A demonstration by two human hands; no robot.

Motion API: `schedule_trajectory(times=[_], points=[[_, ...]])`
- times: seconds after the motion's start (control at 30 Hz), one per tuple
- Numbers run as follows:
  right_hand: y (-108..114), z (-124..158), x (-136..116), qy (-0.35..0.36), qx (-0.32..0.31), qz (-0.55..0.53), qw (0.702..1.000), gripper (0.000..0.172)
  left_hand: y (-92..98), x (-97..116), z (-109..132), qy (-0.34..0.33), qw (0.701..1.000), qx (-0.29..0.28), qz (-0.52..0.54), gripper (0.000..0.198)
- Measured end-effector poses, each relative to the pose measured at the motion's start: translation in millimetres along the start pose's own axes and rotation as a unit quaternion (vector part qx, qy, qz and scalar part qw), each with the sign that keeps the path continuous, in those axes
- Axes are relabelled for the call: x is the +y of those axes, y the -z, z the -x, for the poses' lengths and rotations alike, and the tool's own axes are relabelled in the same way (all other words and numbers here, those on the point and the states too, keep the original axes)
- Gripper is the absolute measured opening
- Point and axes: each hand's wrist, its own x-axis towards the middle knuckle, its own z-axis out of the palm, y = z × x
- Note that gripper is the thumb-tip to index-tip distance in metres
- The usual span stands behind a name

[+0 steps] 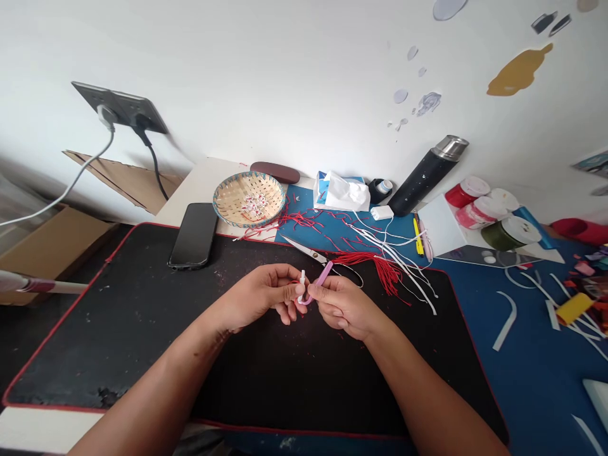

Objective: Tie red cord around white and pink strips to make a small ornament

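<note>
Both hands meet over the middle of a black mat (142, 329). My left hand (266, 294) is closed, pinching a short white strip (303, 278) that stands upright between its fingertips. My right hand (344, 304) is closed too, pinching a pink strip (323, 277) that curves round and touches the white one. The fingertips of the two hands nearly touch. Just behind the hands lie scissors (308, 250) and a bundle of red cords (380, 266) with white strips (403, 266) beside it.
A black phone (194, 234) and a woven basket (249, 198) with small pieces sit at the back left. A tissue box (339, 190), black flask (425, 174), ribbon rolls (489, 212) and scattered scraps (574, 304) fill the back right. Cables hang from a wall socket (121, 107).
</note>
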Motion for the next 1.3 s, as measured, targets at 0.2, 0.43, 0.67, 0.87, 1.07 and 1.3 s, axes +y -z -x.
schedule_trajectory(times=[0.2, 0.43, 0.67, 0.87, 1.07, 1.3], points=[[2.4, 2.1, 0.0, -0.010, -0.011, 0.005, 1.000, 0.055, 1.5, 3.3, 3.6, 0.025, 0.999, -0.020, -0.008, 0.041], [3.6, 2.9, 0.0, -0.013, -0.018, 0.020, 1.000, 0.054, 0.3, 4.7, 4.7, 0.045, 0.998, -0.015, -0.038, 0.042], [1.8, 3.3, -0.5, -0.001, -0.020, 0.024, 1.000, 0.054, 1.2, 3.9, 5.5, 0.022, 0.999, -0.021, -0.022, 0.043], [1.4, 3.3, 5.1, 0.036, 0.017, 0.094, 0.995, 0.054, 1.7, 4.2, 5.6, 0.009, 1.000, -0.009, -0.003, 0.043], [6.8, 13.0, 10.3, 0.151, 0.149, 0.211, 0.954, 0.040, 7.1, 3.2, 4.3, -0.003, 0.999, 0.017, 0.031, 0.047], [16.6, 27.0, 8.4, 0.275, 0.179, 0.372, 0.868, 0.035, 5.4, 3.7, 4.5, 0.003, 0.998, 0.005, 0.056, 0.047]])
